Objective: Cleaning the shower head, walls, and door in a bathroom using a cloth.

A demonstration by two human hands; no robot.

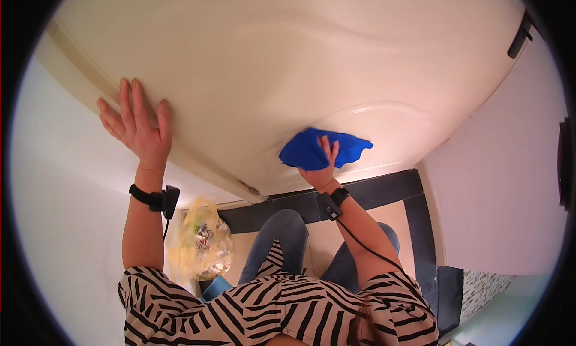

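A cream door (234, 89) with curved moulded panels fills the view in front of me. My right hand (321, 170) presses a crumpled blue cloth (301, 150) to the door's lower part, some fingers lying over its folds. To the left, my left hand (144, 130) has its fingers spread against the door's edge and frame, and holds nothing. Each wrist wears a black strap with a small device.
A dark door handle (519, 37) juts out at the upper right. On the floor at left stands a translucent yellow plastic bag (216, 247) of rubbish, with a blue container (217, 288) beside it. Dark border tiles (369, 195) edge the beige floor. White walls (58, 188) flank both sides.
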